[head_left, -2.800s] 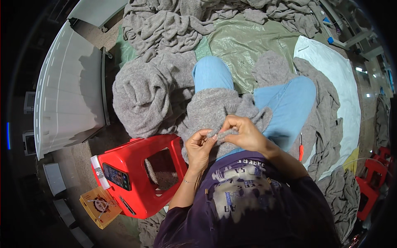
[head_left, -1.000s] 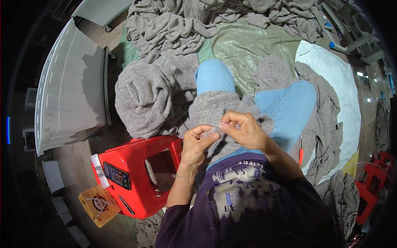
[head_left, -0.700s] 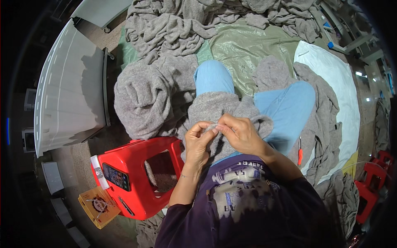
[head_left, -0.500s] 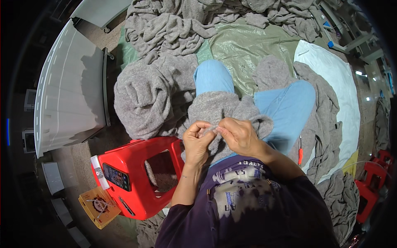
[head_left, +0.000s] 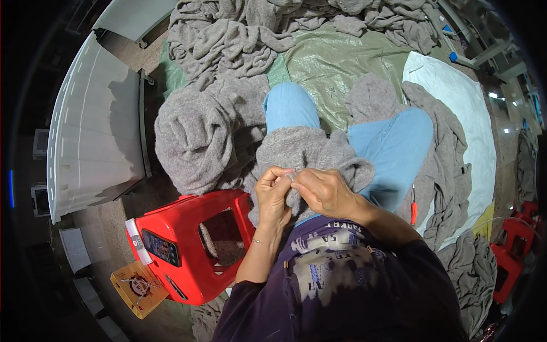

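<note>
Across my lap lies a grey knitted garment [head_left: 293, 149], bunched over my blue-trousered legs. My left hand [head_left: 274, 192] is closed, its thumb and forefinger pinching a bit of the knit. Close against it, my right hand [head_left: 322, 191] is closed too, gripping the same spot from the right. A small pale bit of fabric shows between the fingertips; whether a needle or thread is there I cannot make out. To the left sits a large rounded heap of the same grey knit [head_left: 194, 137].
A red plastic stool [head_left: 196, 285] on the left bears a phone [head_left: 161, 247] and a pen-like tool [head_left: 175, 286]. Beside it is a yellow box [head_left: 137, 296]. A red-handled tool [head_left: 414, 212] lies on knitwear at right. More grey knits [head_left: 233, 45] cover the green sheet [head_left: 336, 62].
My hands stay together on the knit, with the fingertips shifting slightly and the right fingers curling closer over the left ones. The whole view has moved a little.
</note>
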### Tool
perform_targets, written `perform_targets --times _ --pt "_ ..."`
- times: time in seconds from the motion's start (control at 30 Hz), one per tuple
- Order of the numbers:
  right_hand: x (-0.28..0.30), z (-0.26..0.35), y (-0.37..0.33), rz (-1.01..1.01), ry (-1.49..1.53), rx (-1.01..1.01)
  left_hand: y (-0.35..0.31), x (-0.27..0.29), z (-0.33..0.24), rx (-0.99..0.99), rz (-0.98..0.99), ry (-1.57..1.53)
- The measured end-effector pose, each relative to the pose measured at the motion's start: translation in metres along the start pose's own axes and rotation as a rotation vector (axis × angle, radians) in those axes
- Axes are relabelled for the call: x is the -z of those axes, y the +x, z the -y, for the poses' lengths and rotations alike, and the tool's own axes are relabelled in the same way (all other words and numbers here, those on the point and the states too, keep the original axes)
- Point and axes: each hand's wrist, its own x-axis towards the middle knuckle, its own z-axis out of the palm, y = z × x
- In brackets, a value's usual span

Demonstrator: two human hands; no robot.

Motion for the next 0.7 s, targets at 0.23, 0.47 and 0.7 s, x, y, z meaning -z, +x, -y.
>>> perform_targets --times 0.23,0.47,0.7 --pt "0.024 -0.005 -0.002 0.209 0.189 -0.286 -0.001 0.016 -0.02 0.11 0.079 0.121" --pt "0.067 -0.051 -0.039 0.223 -0.092 -0.369 0.009 0.045 -0.048 0.078 -0.052 -0.09" --pt "0.061 -0.033 -0.03 0.09 0.089 -0.46 0.0 0.039 -0.052 0.05 -0.002 -0.102"
